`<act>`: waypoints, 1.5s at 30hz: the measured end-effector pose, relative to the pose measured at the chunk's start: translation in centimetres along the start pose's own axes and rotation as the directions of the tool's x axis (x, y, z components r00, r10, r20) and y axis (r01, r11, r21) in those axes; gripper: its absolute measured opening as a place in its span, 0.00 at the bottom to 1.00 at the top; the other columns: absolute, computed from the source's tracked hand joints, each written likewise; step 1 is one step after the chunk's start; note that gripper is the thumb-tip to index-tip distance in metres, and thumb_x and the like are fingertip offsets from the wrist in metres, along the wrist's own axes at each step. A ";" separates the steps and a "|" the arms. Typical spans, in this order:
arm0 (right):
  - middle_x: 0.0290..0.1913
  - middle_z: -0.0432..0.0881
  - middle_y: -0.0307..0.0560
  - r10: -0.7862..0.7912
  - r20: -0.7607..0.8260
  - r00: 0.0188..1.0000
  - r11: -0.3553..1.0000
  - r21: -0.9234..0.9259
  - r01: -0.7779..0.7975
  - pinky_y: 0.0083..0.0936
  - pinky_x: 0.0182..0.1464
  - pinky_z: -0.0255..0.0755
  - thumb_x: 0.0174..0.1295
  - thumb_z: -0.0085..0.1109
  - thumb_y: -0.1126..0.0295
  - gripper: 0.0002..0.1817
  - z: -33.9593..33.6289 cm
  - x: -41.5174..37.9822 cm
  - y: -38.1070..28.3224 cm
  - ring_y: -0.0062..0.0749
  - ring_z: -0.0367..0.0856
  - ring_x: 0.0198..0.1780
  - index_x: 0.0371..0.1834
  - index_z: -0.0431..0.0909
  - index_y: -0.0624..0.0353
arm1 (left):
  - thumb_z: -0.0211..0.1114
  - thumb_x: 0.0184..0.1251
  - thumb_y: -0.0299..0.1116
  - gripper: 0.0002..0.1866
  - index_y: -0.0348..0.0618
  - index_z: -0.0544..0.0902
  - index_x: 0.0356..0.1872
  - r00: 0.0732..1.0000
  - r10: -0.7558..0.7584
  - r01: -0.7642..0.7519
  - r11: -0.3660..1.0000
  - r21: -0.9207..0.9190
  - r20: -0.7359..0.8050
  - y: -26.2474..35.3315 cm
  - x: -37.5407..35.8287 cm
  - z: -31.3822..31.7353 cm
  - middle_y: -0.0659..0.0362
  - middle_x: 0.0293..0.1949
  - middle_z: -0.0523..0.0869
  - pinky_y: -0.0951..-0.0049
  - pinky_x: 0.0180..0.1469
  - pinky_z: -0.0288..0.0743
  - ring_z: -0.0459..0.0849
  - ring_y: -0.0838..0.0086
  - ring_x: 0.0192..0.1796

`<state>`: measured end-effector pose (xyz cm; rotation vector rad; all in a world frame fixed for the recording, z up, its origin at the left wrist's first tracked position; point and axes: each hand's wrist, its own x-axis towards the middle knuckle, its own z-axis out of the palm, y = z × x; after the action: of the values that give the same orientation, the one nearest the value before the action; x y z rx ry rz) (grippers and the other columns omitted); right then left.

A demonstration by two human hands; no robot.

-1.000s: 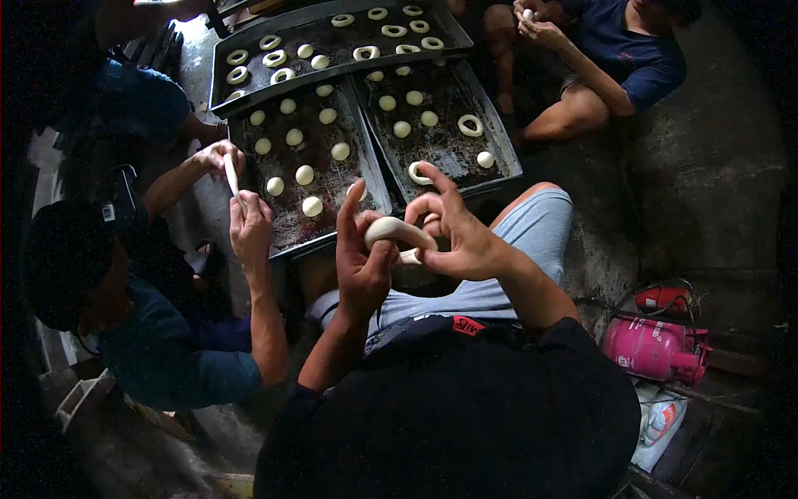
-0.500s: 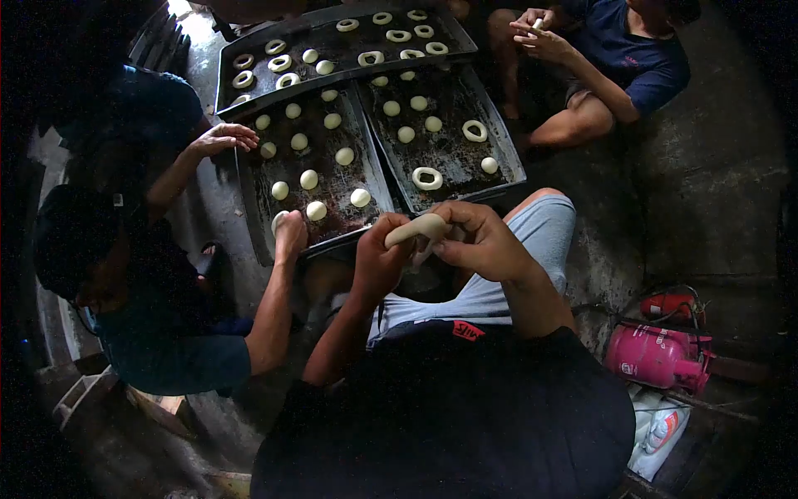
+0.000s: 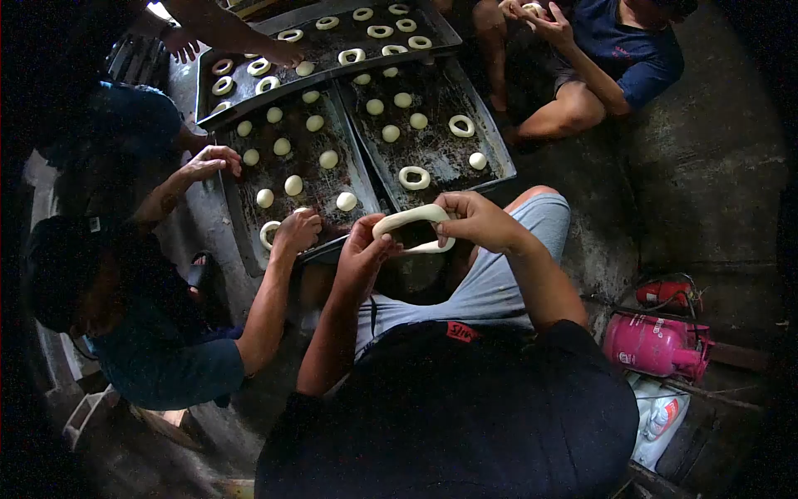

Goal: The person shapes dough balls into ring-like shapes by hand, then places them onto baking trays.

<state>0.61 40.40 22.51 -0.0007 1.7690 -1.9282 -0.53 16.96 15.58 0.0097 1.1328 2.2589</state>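
Note:
A stretched dough ring hangs between my two hands above my lap, near the front edge of the trays. My left hand pinches its left end with thumb and fingers. At the opposite end, my right hand grips the ring, fingers curled over the dough. The ring is long and oval, with a wide opening in the middle. Just beyond my hands lies the right tray, bearing a finished-looking ring, another ring and several dough balls, one near its right edge.
A co-worker's hand closes over a dough ball on the left tray, beside a dough ring. Another person's hand reaches over the far tray. Someone at right holds dough. A pink gas cylinder lies right.
The dough between my hands has opened into a wider ring. The left co-worker's hand moved from a ring, now on the tray, to a ball. Another hand appeared over the far tray.

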 end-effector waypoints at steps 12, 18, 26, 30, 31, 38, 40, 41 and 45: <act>0.35 0.84 0.51 0.256 -0.458 0.852 0.855 -0.303 -0.420 0.29 0.34 0.76 0.53 0.59 0.72 0.07 -16.9 13.2 8.0 0.26 0.83 0.29 0.33 0.78 0.64 | 0.59 0.66 0.29 0.26 0.40 0.66 0.66 0.972 -0.129 0.221 0.782 0.583 -0.195 -5.8 -0.3 -6.2 0.49 0.65 0.70 0.68 0.63 0.67 0.72 0.63 0.64; 0.29 0.81 0.52 0.230 -0.771 0.593 0.884 -0.089 -0.458 0.36 0.26 0.72 0.50 0.54 0.79 0.04 -20.2 14.9 16.9 0.38 0.81 0.27 0.28 0.78 0.68 | 0.59 0.66 0.31 0.26 0.39 0.68 0.65 0.956 -0.117 0.277 0.673 0.686 -0.271 -5.9 -1.8 -8.0 0.48 0.64 0.72 0.67 0.62 0.69 0.75 0.62 0.62; 0.50 0.80 0.60 0.094 -0.912 0.399 0.546 -0.288 -0.787 0.41 0.47 0.74 0.56 0.60 0.66 0.20 -22.1 13.6 14.3 0.47 0.80 0.50 0.51 0.77 0.64 | 0.58 0.65 0.32 0.25 0.41 0.69 0.64 0.949 -0.091 0.298 0.570 0.766 -0.302 -5.3 -2.0 -9.2 0.47 0.60 0.75 0.65 0.59 0.71 0.77 0.59 0.60; 0.45 0.81 0.58 0.163 -0.917 0.364 0.655 -0.176 -0.735 0.39 0.46 0.74 0.49 0.63 0.64 0.22 -24.6 14.2 17.3 0.45 0.81 0.46 0.48 0.77 0.64 | 0.58 0.65 0.32 0.25 0.41 0.69 0.64 0.952 -0.068 0.286 0.543 0.789 -0.298 -4.5 -2.2 -7.8 0.47 0.60 0.75 0.65 0.59 0.71 0.77 0.60 0.60; 0.38 0.83 0.58 0.118 -0.901 0.416 0.715 -0.213 -0.665 0.34 0.43 0.73 0.44 0.64 0.64 0.18 -24.9 14.3 17.7 0.42 0.83 0.41 0.37 0.81 0.65 | 0.58 0.65 0.31 0.25 0.41 0.69 0.64 0.955 -0.055 0.271 0.558 0.784 -0.291 -4.3 -2.2 -7.5 0.47 0.60 0.75 0.65 0.59 0.71 0.77 0.60 0.60; 0.32 0.75 0.39 -0.182 -0.206 0.962 0.815 -0.579 0.031 0.24 0.37 0.69 0.48 0.62 0.72 0.13 -7.2 8.9 5.4 0.23 0.72 0.33 0.37 0.73 0.60 | 0.59 0.67 0.29 0.26 0.39 0.67 0.66 0.986 0.086 0.038 0.720 0.693 -0.144 -2.4 -0.7 -4.1 0.51 0.63 0.72 0.65 0.61 0.69 0.76 0.64 0.61; 0.35 0.75 0.45 -0.275 0.046 0.960 0.689 -0.687 0.230 0.25 0.39 0.70 0.47 0.60 0.74 0.15 -1.2 5.3 1.3 0.28 0.75 0.36 0.41 0.73 0.60 | 0.63 0.65 0.32 0.26 0.39 0.70 0.63 0.982 0.187 -0.130 0.784 0.607 -0.032 -1.6 0.0 -2.3 0.51 0.61 0.74 0.66 0.59 0.71 0.78 0.66 0.58; 0.38 0.77 0.51 -0.284 0.120 0.951 0.732 -0.613 0.296 0.31 0.41 0.73 0.46 0.61 0.75 0.17 0.8 4.1 0.3 0.39 0.79 0.38 0.42 0.74 0.62 | 0.63 0.65 0.32 0.26 0.39 0.70 0.63 0.981 0.192 -0.134 0.782 0.609 -0.030 -0.8 0.1 -1.7 0.51 0.61 0.74 0.66 0.59 0.71 0.78 0.66 0.58; 0.41 0.76 0.50 -0.410 0.004 0.912 0.811 -0.456 0.367 0.31 0.45 0.73 0.46 0.63 0.74 0.18 4.2 1.5 -1.1 0.37 0.79 0.41 0.42 0.75 0.64 | 0.64 0.62 0.23 0.20 0.35 0.75 0.55 0.961 0.196 -0.273 0.798 0.537 0.198 3.3 -0.9 1.6 0.53 0.50 0.77 0.71 0.59 0.72 0.78 0.71 0.56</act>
<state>0.34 36.01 23.69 -0.4803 2.3954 -1.7436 -1.05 16.21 19.21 0.5605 1.7621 1.9989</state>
